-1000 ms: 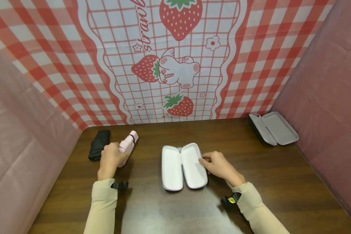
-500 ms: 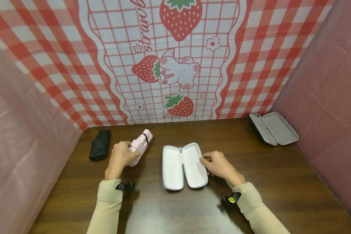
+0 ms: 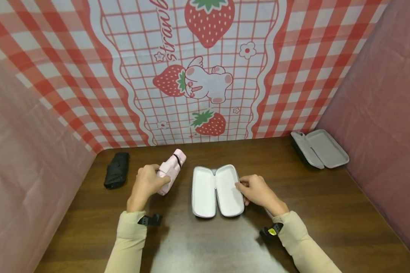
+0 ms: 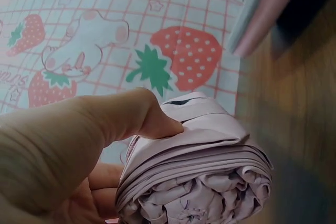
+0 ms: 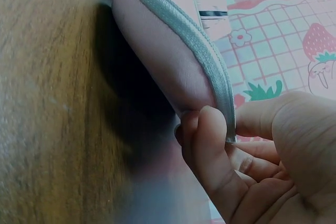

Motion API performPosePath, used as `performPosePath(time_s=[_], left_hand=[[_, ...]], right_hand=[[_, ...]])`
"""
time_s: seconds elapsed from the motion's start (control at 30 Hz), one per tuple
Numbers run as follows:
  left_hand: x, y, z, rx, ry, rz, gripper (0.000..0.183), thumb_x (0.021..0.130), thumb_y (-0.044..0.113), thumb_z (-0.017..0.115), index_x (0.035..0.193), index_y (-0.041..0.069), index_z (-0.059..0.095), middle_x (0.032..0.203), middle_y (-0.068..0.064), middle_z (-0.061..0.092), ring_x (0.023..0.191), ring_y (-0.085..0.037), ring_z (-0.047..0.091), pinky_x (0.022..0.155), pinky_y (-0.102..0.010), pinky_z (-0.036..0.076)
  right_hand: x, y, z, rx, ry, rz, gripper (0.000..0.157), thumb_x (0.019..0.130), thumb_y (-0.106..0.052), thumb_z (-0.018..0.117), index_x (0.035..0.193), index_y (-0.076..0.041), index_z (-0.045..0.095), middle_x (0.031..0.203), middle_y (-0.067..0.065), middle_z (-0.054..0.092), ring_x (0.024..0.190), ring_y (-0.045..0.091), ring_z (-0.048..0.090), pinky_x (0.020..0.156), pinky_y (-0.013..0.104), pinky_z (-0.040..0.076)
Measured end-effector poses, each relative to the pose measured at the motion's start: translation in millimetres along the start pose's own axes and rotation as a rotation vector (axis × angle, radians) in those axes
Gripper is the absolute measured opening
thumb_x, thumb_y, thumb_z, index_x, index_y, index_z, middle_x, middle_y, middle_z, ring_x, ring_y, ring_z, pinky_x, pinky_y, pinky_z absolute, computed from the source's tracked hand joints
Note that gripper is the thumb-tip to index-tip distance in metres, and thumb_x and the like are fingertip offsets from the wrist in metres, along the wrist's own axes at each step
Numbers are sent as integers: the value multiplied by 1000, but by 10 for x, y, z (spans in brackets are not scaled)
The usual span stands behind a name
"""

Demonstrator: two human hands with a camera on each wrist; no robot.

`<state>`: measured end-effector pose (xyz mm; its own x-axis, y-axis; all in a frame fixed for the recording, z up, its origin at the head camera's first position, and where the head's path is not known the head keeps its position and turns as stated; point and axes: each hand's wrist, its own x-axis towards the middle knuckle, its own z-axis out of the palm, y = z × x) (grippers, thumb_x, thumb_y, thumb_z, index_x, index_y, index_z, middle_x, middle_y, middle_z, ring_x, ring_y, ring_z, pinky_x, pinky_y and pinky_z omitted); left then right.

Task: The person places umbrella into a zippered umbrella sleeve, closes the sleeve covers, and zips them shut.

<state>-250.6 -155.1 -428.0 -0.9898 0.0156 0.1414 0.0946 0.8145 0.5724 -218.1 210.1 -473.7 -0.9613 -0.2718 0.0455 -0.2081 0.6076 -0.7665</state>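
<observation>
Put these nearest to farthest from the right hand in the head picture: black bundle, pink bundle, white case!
1. White case: its edge gripped by the right hand.
2. Pink bundle: further left, in the left hand.
3. Black bundle: farthest left.

Looks like thin, smooth cloth on the pink umbrella (image 3: 172, 169), with a faint sheen over the flat folds and a crinkled finish at the end. Appears smooth and matt inside the white case (image 3: 204, 193), ribbed and fabric-like along the edge band (image 5: 211, 59), dull and fairly smooth on the outer shell (image 5: 157, 51). Reads as dull, wrinkled cloth on the black bundle (image 3: 117, 170), as matt lining in the grey case (image 3: 328, 149). Shows wood grain across the table (image 3: 198, 246), glossy at the front. Seems printed, lightly creased cloth on the backdrop (image 3: 302, 76).
</observation>
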Motion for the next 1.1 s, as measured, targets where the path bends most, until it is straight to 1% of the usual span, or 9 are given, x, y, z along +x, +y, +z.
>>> performPosePath(time_s=[0.1, 0.23, 0.37, 0.47, 0.67, 0.83, 0.97, 1.1], left_hand=[[-22, 76, 27, -13, -10, 6, 28, 73, 21, 79, 94, 3, 76, 81, -10, 72, 71, -25, 60, 60, -35, 49], [-46, 155, 26, -15, -37, 0, 34, 72, 23, 80, 100, 3, 76, 83, -10, 72, 72, -25, 60, 61, -36, 48], [-85, 208, 26, -14, -64, -1, 37, 72, 23, 80, 103, 3, 76, 82, -8, 72, 72, -24, 59, 61, -35, 47], [-112, 251, 23, -20, -69, 6, 37, 73, 24, 80, 103, 3, 76, 82, -8, 72, 71, -22, 59, 60, -33, 47], [-151, 331, -12, -35, -52, 21, 38, 75, 23, 80, 106, 2, 75, 84, -9, 72, 70, -21, 60, 59, -33, 48], [-200, 388, -18, -48, -38, 23, 35, 75, 23, 81, 102, 2, 76, 83, -8, 73, 72, -22, 61, 61, -35, 49], [-237, 453, 25, -74, -17, 49, 31, 75, 25, 83, 97, 4, 77, 82, -8, 74, 73, -22, 62, 64, -36, 51], [-267, 516, 90, -108, -17, 71, 29, 75, 25, 84, 94, 4, 77, 82, -6, 74, 74, -21, 62, 65, -34, 51]], right_hand=[[-38, 23, -6, 2, 1, 17, 19, 102, -13, 62, 100, 2, 72, 60, 1, 65, 42, 12, 59, 46, 30, 53], [-41, 26, 0, 3, 6, 32, 19, 101, -14, 63, 102, 3, 72, 61, 1, 66, 42, 12, 59, 46, 30, 53], [-32, 23, 7, 6, 7, 37, 20, 101, -14, 63, 104, 4, 72, 64, 2, 68, 42, 12, 60, 46, 30, 53], [-26, 17, 8, 13, 2, 46, 21, 101, -14, 64, 107, 5, 72, 67, 4, 71, 42, 12, 60, 46, 31, 54], [-21, 9, 7, 67, 5, 77, 23, 100, -12, 65, 110, 7, 71, 77, 10, 75, 43, 14, 63, 47, 37, 57], [-25, 0, 24, 123, 0, 103, 23, 99, -11, 66, 111, 8, 70, 78, 12, 75, 45, 15, 65, 48, 38, 58], [-28, -12, 28, 141, 4, 101, 22, 99, -10, 66, 109, 8, 70, 77, 12, 74, 46, 16, 65, 48, 39, 59], [-28, -23, 37, 156, 9, 113, 22, 99, -11, 67, 110, 8, 70, 78, 13, 74, 46, 17, 66, 49, 40, 59]])
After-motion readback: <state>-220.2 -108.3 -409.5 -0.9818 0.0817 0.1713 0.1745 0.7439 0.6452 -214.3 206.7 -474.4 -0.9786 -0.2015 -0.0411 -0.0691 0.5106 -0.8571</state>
